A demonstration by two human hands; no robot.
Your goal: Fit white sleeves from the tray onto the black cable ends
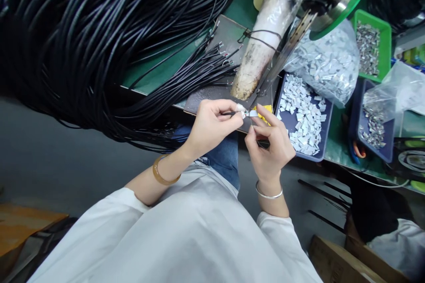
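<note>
My left hand (pixel 212 124) pinches the end of a thin black cable (pixel 229 113) just in front of the bench edge. My right hand (pixel 270 141) holds a small silver metal clip (pixel 252 113) against that cable end, thumb and forefinger closed on it. Both hands meet above my lap, beside a dark blue tray (pixel 327 117) full of the same silver clips. A big bundle of black cables (pixel 99 44) hangs over the bench to the left, with several stripped ends lying on a dark plate (pixel 229 35).
A wrapped machine column (pixel 265 31) stands behind the hands. A clear bag of clips (pixel 328 62), a green bin (pixel 385 31) and a second blue tray (pixel 390 150) sit at the right. Cardboard boxes (pixel 348 261) are on the floor.
</note>
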